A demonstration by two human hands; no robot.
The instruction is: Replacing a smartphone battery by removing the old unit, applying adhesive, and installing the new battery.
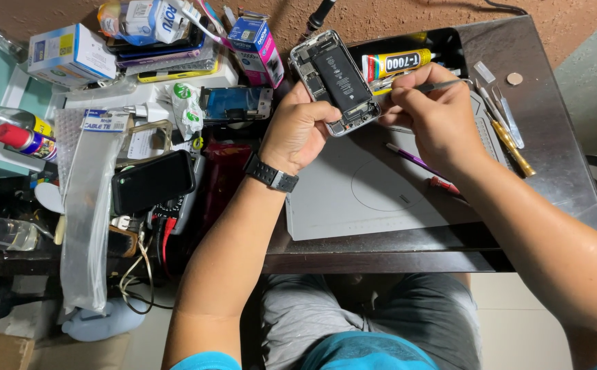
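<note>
Phone (335, 82), back off w/ battery showing, is sitting tilted above the grey mat (353, 199), and I'm clamping it in my left hand (298, 133). My right hand (432, 113) is pinching a thin metal tool (442, 85), tip near the lower edge. I'm thinking it's best keeping the wrist braced, tip shallow, away from the battery.

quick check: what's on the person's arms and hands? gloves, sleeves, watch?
No gloves: both the left hand and the right hand are bare. A black wristwatch with a dark band sits on the left wrist. Forearms are uncovered; short bright-blue sleeves show only at the frame's bottom edge.
</note>
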